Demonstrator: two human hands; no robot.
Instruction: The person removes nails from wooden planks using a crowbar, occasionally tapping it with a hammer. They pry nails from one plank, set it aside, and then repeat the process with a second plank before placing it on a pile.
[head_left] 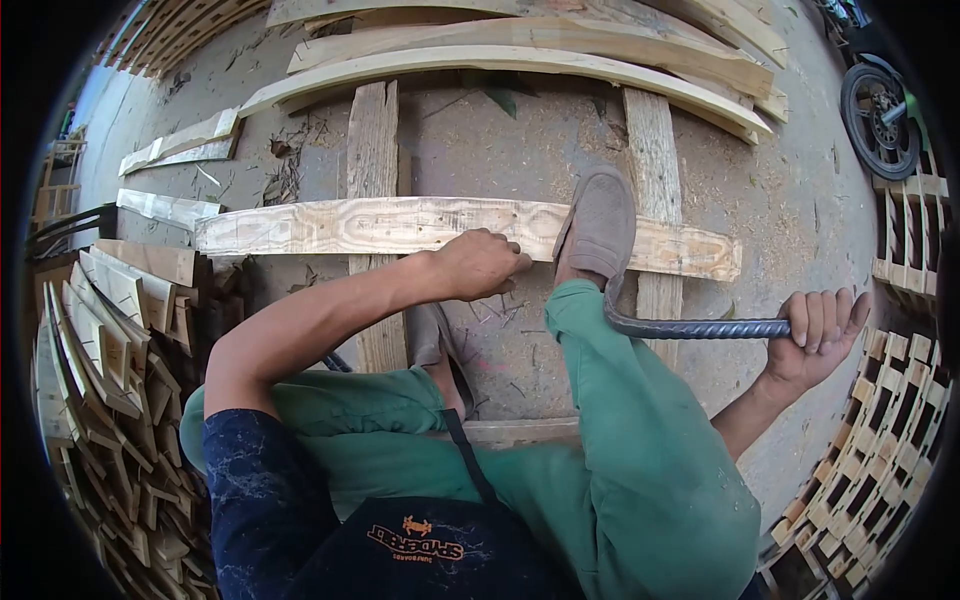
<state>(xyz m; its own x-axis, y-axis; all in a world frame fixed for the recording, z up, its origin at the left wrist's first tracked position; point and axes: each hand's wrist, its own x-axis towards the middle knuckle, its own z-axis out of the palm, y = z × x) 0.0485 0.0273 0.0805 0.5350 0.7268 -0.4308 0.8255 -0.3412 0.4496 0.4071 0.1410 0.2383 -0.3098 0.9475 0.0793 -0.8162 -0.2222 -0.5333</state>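
Observation:
A pale wooden board (pixel 400 226) lies crosswise over two rough timber pieces, the left timber (pixel 373 140) and the right timber (pixel 652 150). The person's shoe (pixel 603 222) rests on the board towards its right end. My right hand (pixel 818 335) is wrapped round the straight end of a ribbed steel pry bar (pixel 700 328). The bar's bent end curves up beside the shoe, and its tip is hidden there. At the board's near edge, my left hand (pixel 478 265) has its fingers curled closed; whatever they may hold is hidden.
Long planks (pixel 530 45) lie across the timbers at the back. A pile of cut boards (pixel 110 370) stands at left. Stacked pallets (pixel 870 450) are at right, below a motorcycle wheel (pixel 880 120). Sawdust and scraps cover the concrete floor (pixel 760 190).

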